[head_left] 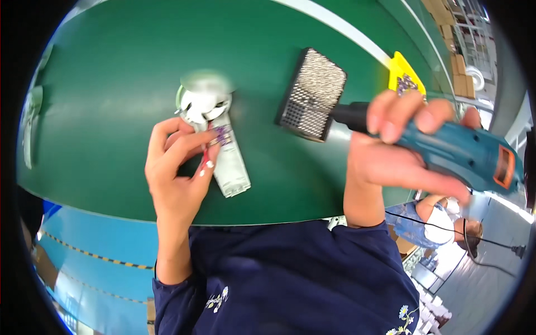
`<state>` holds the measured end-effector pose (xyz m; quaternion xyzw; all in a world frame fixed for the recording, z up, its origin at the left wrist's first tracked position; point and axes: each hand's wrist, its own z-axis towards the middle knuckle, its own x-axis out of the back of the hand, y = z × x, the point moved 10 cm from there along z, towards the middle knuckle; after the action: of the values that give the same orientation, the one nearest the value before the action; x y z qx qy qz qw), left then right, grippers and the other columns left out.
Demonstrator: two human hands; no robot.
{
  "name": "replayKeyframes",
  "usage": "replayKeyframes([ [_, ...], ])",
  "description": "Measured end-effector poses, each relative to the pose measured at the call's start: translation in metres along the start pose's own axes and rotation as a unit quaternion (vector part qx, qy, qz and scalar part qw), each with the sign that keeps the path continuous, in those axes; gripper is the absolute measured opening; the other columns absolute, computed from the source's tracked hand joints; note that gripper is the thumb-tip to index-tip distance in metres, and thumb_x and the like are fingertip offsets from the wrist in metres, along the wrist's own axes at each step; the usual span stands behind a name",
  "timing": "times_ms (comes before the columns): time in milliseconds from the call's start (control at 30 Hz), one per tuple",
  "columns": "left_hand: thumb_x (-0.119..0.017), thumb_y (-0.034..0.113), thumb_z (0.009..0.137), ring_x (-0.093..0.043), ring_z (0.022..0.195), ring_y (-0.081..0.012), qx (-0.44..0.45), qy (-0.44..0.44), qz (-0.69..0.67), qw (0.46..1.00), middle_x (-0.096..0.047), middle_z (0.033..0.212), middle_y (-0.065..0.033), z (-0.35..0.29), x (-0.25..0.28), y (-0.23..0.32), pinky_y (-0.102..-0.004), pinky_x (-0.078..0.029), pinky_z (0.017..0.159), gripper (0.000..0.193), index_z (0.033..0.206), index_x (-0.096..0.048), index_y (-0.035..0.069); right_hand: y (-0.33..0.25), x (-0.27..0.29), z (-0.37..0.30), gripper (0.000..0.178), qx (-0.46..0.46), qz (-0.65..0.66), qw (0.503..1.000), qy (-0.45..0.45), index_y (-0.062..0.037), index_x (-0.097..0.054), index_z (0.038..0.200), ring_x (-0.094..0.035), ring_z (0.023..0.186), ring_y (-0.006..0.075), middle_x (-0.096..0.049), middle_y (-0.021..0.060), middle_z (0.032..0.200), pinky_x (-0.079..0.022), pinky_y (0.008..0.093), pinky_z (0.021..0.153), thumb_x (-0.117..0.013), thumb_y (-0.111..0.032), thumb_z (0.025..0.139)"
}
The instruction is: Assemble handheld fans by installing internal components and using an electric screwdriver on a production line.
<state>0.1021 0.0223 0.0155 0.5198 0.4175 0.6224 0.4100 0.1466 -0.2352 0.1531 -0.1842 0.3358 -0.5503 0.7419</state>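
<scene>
My left hand [181, 162] has its thumb and fingers closed on a small purple circuit board [223, 135], which lies against the long handle of a white plastic housing [233, 170]. Thin red wires [205, 158] run beside my fingertips. The round head [204, 100] of the housing, fan-like and partly blurred, points away from me. Off to the right, my right hand [399, 148] is wrapped round a teal electric screwdriver [455, 148]. Its black nose reaches the side of a black tray [318, 84] with a perforated top full of small metal pieces, probably screws; whether they touch is unclear.
A yellow bin [397, 70] of small parts stands beyond my right hand. White plastic pieces [32, 120] lie along the left rim of the green table [123, 72]. A dark cable [474, 237] hangs at the right, near another person [432, 223].
</scene>
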Motion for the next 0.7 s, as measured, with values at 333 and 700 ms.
replayKeyframes([
  [333, -0.077, -0.01, 0.076, -0.07, 0.087, -0.02, 0.0, 0.007, -0.046, 0.999, -0.055, 0.106, -0.0093, 0.001, -0.002, 0.001, -0.0293, -0.061, 0.073, 0.023, 0.095, -0.073, 0.001, 0.014, -0.098, -0.035, 0.083, -0.053, 0.106, 0.977, -0.178, -0.0154, -0.032, 0.153, -0.052, 0.061, 0.0234, -0.055, 0.0091, 0.106, -0.045, 0.038, 0.05, -0.057, -0.066, 0.092],
  [700, -0.077, -0.009, 0.075, -0.07, 0.082, -0.0215, -0.011, 0.018, -0.053, 0.998, -0.055, 0.103, -0.009, 0.003, 0.0, 0.001, -0.0319, -0.058, 0.07, 0.022, 0.094, -0.073, 0.002, 0.035, -0.103, -0.044, 0.077, -0.126, 0.155, 0.964, -0.176, -0.0217, -0.034, 0.149, -0.058, 0.077, 0.0302, -0.058, 0.0167, 0.11, -0.048, 0.043, 0.069, -0.076, -0.04, 0.086],
])
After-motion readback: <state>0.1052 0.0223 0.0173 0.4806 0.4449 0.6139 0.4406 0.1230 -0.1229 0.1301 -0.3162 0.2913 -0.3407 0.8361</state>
